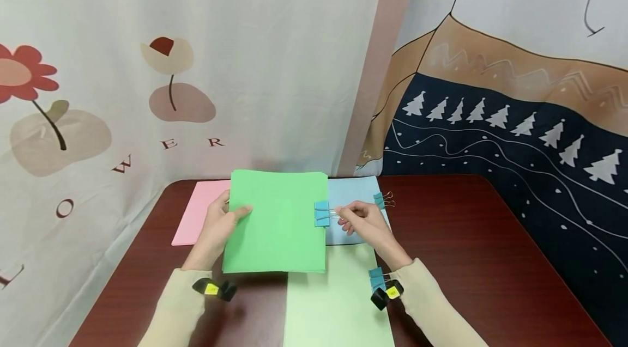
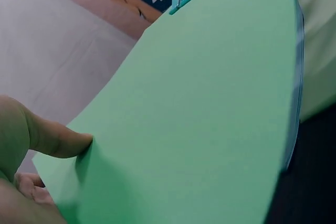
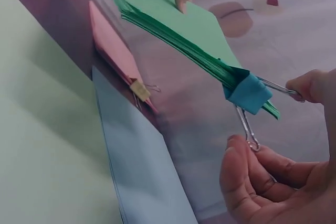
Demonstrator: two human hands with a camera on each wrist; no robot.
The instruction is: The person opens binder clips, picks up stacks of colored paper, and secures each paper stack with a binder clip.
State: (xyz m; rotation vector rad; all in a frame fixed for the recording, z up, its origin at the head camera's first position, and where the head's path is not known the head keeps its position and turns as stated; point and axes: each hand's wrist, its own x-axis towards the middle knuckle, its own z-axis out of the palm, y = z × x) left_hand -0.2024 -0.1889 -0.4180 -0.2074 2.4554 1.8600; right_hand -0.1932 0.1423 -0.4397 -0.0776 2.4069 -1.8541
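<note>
A stack of bright green paper (image 1: pixel 277 221) is held up above the table, tilted. My left hand (image 1: pixel 216 227) grips its left edge, thumb flat on the top sheet and the other fingers mostly hidden behind. On the right edge of the stack sits a blue binder clip (image 1: pixel 321 213). My right hand (image 1: pixel 365 221) holds that clip by its wire handles. In the right wrist view the two handles (image 3: pixel 247 124) stand apart, a digit on each, and the clip body (image 3: pixel 249 94) straddles the layered sheets.
Pink paper (image 1: pixel 196 213) lies at the back left, with a yellowish clip (image 3: pixel 139 91) on it. Blue paper (image 1: pixel 353 189) at the back carries another blue clip (image 1: pixel 379 200). Pale green paper (image 1: pixel 338 303) lies in front, a blue clip (image 1: pixel 376 280) at its right edge. A printed curtain hangs behind the table (image 1: pixel 451 238).
</note>
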